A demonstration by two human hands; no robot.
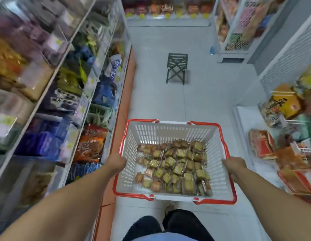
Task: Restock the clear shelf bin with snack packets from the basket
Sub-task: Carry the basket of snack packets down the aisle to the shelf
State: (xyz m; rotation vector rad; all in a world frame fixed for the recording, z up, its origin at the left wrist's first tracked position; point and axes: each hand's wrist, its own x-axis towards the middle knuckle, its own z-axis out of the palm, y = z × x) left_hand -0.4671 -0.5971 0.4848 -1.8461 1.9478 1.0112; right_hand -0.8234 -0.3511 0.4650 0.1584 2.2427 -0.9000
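I carry a white slotted basket (170, 132) with red rims and handles in front of me, above the aisle floor. Several small yellow and orange snack packets (175, 165) cover its bottom. My left hand (116, 162) grips the left red rim. My right hand (235, 168) grips the right red rim. Clear shelf bins (36, 80) full of packets line the shelving on my left; which of them is the task's bin I cannot tell.
A small dark folding stool (177, 67) stands in the aisle ahead. Shelves with bagged snacks (283, 105) run along the right, and a wire rack (238, 32) stands at the far right. An orange base strip (127, 94) edges the left shelving.
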